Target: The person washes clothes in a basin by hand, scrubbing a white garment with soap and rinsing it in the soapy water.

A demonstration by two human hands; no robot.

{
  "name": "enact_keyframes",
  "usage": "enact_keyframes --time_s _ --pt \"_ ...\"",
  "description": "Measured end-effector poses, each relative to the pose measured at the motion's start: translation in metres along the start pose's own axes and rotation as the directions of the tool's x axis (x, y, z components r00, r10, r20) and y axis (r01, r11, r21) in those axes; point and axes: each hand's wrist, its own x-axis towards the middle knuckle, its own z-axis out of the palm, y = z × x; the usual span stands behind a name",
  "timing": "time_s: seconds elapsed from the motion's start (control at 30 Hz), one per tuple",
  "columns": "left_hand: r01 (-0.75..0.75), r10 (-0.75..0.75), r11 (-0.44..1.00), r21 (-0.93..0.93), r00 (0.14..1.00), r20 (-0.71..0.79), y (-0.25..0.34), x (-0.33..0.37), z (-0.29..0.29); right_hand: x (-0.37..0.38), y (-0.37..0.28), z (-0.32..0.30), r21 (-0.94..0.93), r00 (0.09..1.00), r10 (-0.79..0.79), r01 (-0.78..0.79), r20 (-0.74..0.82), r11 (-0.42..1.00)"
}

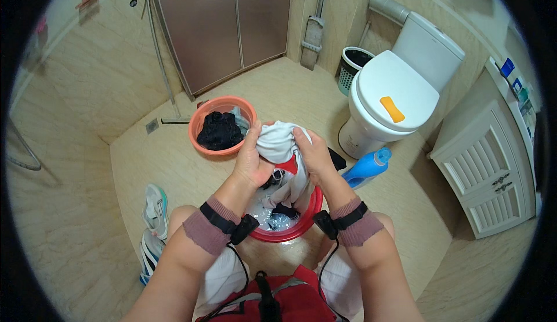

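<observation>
Between my two hands a wet white garment (279, 141) with a red patch is stretched over a red basin (310, 220). My left hand (250, 162) grips its left side and my right hand (314, 155) its right side, fingers closed on the cloth. The garment's lower part hangs down into the basin. Inside the basin are soapy water (261, 211) and dark cloth (284, 210), partly hidden by the garment and my wrists. Beyond my left hand stands an orange basin (196, 116) holding black clothing (219, 130) and some grey cloth.
A blue detergent bottle (366, 168) stands right of the red basin, beside a black item (336, 159). The white toilet (400, 84) bears an orange brush or sponge (392, 109). Shoes (155, 211) lie at left, near a squeegee (174, 120). A white cabinet (484, 165) is at right.
</observation>
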Motion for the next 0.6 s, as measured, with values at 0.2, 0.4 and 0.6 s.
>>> enact_keyframes --time_s 0.2,0.4,0.6 --pt "-0.173 0.187 0.98 0.096 0.968 -0.168 0.009 0.02 -0.026 -0.025 -0.002 0.009 -0.434 0.942 -0.317 0.333 0.112 0.837" --pt "0.035 0.002 0.969 0.244 0.989 -0.151 0.002 0.03 -0.065 -0.087 -0.007 0.051 -0.715 0.718 -0.568 0.633 0.401 0.297" --pt "0.218 -0.198 0.976 0.028 0.928 -0.315 -0.042 0.002 -0.007 -0.026 -0.004 0.021 -0.858 0.784 -0.619 0.347 0.044 0.379"
